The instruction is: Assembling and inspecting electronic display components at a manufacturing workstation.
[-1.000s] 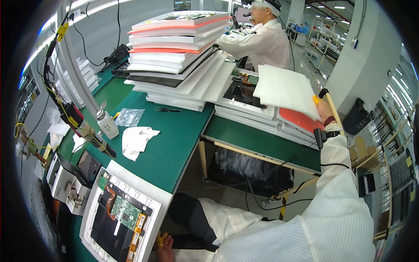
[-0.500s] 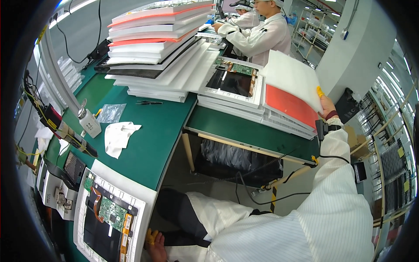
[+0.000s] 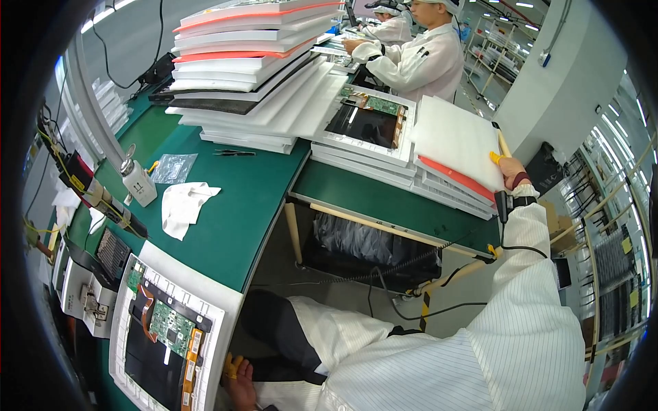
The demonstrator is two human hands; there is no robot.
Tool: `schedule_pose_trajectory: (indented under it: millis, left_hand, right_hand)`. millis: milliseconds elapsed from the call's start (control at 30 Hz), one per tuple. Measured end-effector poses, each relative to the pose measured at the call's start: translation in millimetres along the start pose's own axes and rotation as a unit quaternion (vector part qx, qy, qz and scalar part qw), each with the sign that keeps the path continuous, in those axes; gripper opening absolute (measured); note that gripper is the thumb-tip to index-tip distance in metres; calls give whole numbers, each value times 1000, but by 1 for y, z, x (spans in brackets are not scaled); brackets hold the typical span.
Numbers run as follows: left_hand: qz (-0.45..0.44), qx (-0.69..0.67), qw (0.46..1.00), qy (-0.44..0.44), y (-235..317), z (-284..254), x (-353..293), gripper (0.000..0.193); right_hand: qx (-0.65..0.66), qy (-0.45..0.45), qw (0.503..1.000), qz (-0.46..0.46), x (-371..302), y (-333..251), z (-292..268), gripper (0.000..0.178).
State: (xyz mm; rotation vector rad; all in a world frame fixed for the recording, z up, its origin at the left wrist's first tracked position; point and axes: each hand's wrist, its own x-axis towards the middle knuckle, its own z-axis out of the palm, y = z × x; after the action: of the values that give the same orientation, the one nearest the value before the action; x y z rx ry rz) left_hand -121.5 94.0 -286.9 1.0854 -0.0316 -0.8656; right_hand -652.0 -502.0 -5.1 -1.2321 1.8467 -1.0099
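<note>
My right hand (image 3: 508, 170), with a yellow finger cot, grips the right edge of a white foam sheet (image 3: 456, 140). That sheet lies over a red foam sheet (image 3: 456, 177) on a stack at the right; only a strip of the red shows. My left hand (image 3: 240, 387), also with yellow finger cots, hangs loosely by the table edge with its fingers a little apart, seemingly holding nothing. It is nearest to a display panel (image 3: 161, 335) with a green circuit board, lying in a white foam tray (image 3: 199, 288). Part of this hand is hard to see.
A tall pile of foam trays (image 3: 240, 75) stands at the back. Another panel (image 3: 367, 123) lies on the stack beside the foam sheet. On the green table are a white cloth (image 3: 185, 209), a pump bottle (image 3: 139, 185) and tweezers (image 3: 234, 153). A co-worker (image 3: 432, 61) sits beyond.
The white foam sheet has come down over the red one, covering most of it. My right hand has moved slightly down with it. My left hand has barely moved.
</note>
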Motion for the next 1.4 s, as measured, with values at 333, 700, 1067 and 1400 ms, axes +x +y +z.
schedule_pose_trajectory:
  millis: [333, 700, 1067, 1400]
  left_hand:
    - [7, 11, 1000, 14, -3, -2, -1, 46]
    - [15, 5, 1000, -1, -1, 2, -1, 47]
    - [-1, -7, 1000, 3, -2, -3, 0, 45]
    - [-4, -15, 1000, 21, -3, -3, 3, 44]
  right_hand:
    - [106, -24, 991, 79, 20, -5, 6, 50]
    - [46, 12, 995, 86, 10, -3, 10, 49]
    - [261, -121, 956, -62, -3, -61, -34, 37]
    - [444, -189, 848, -218, -2, -99, -29, 36]
